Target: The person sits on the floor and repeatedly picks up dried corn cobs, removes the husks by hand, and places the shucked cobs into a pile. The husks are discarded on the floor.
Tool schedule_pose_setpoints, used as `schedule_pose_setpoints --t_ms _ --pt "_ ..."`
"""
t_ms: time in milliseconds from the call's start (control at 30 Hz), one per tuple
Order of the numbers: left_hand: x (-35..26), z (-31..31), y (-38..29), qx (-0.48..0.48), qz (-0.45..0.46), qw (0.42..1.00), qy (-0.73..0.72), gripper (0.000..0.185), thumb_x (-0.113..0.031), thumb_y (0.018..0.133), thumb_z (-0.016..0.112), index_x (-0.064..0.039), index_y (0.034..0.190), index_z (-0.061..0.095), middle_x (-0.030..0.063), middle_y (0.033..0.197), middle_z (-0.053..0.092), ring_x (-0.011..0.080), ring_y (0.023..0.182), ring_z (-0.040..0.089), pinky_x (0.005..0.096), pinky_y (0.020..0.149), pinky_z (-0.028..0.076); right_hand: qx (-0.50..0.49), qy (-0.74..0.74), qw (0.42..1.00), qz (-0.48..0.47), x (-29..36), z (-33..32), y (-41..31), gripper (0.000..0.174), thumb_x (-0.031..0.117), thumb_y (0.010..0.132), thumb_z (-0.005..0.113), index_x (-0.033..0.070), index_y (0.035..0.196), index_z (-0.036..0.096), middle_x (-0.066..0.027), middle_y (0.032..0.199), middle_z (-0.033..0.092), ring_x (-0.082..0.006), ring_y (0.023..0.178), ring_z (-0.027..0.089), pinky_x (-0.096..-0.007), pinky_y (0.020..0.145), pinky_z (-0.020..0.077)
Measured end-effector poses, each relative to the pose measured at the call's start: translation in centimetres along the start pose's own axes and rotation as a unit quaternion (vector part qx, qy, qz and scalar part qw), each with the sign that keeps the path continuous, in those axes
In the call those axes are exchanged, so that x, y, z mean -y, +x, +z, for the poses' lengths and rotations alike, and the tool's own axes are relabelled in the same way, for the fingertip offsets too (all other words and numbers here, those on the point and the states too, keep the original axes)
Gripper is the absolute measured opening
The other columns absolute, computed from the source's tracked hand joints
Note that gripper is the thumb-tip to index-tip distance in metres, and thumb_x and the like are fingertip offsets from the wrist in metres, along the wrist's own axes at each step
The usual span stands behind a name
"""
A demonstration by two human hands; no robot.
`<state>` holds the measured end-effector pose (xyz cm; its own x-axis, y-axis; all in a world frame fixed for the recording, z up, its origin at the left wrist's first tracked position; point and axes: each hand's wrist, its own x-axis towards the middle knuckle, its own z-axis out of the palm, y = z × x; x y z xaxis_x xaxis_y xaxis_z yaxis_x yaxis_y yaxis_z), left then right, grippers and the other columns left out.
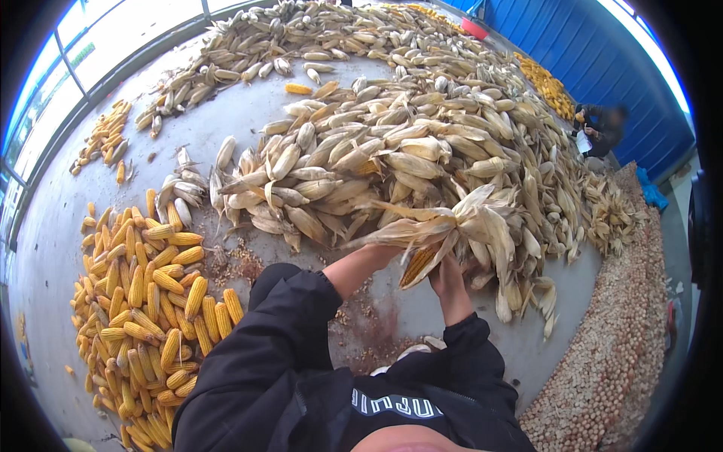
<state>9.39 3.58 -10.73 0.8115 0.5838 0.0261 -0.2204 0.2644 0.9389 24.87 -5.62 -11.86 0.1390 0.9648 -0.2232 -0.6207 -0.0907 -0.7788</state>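
A partly husked corn cob shows yellow kernels between peeled-back dry husks, in front of me. My left hand is at its left side, its fingers largely covered by the husk leaves. At the cob's right, my right hand grips the cob and husk near the base of the leaves, its fingertips partly hidden. Behind both hands rises a large heap of unhusked corn. On my left lies a pile of husked yellow cobs.
A band of bare corncobs curves along the right. Another person sits beside the blue corrugated wall, near more yellow cobs. A smaller cob pile lies far left, and a red basin stands at the back.
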Motion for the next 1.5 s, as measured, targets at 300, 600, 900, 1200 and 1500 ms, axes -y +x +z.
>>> schedule_pose_setpoints --t_ms 300,600,900,1200,1500 --pt "1.0 1.3 -1.2 0.009 0.201 0.836 0.511 0.061 -0.033 0.082 0.071 -0.008 0.133 0.048 0.0124 0.127 0.056 0.0227 0.117 0.051 0.0367 0.101 0.039 0.001 0.0 0.999 -0.044 0.9 0.6 -0.3 0.049 0.012 0.085 0.067 0.004 0.129 0.047 -0.0066 0.12 0.056 -0.0209 0.109 0.056 -0.0343 0.089 0.0493" --pt "1.3 1.8 -0.3 0.059 0.113 0.992 -0.023 0.041 -0.019 0.085 0.069 -0.005 0.122 0.056 0.0096 0.116 0.06 0.0181 0.1 0.059 0.0318 0.088 0.046 0.036 -0.034 0.999 -0.021 2.6 -2.2 0.6 0.06 0.003 0.084 0.063 0.006 0.139 0.038 -0.0065 0.131 0.049 -0.0216 0.119 0.049 -0.0357 0.1 0.0393" --pt "4.0 0.1 1.0 0.039 0.232 0.759 0.608 0.044 -0.012 0.095 0.044 -0.001 0.137 0.04 0.0149 0.14 0.043 0.0228 0.129 0.043 0.0317 0.112 0.033 0.047 -0.151 0.981 -0.116 2.2 -2.3 0.5 0.053 0.012 0.084 0.066 0.009 0.133 0.045 -0.0053 0.131 0.05 -0.021 0.121 0.047 -0.0344 0.103 0.0384" --pt "4.1 -1.9 2.5 -0.035 0.186 0.949 0.253 0.03 -0.017 0.089 0.063 -0.004 0.115 0.062 0.0121 0.111 0.063 0.0214 0.103 0.06 0.0333 0.091 0.048 0.0 -0.235 0.969 -0.079 0.5 -1.8 0.7 0.038 0.026 0.091 0.059 -0.004 0.115 0.059 -0.0075 0.113 0.061 -0.0139 0.103 0.053 -0.0293 0.093 0.0412" --pt "-2.3 2.5 -1.4 -0.241 0.122 0.952 0.145 0.02 -0.012 0.083 0.065 -0.001 0.1 0.065 0.0079 0.089 0.068 0.017 0.079 0.063 0.0319 0.071 0.051 0.026 -0.315 0.948 -0.032 1.3 3.0 -1.1 0.029 0.013 0.082 0.068 -0.001 0.106 0.064 -0.0052 0.094 0.067 -0.0151 0.088 0.062 -0.0295 0.079 0.0474"
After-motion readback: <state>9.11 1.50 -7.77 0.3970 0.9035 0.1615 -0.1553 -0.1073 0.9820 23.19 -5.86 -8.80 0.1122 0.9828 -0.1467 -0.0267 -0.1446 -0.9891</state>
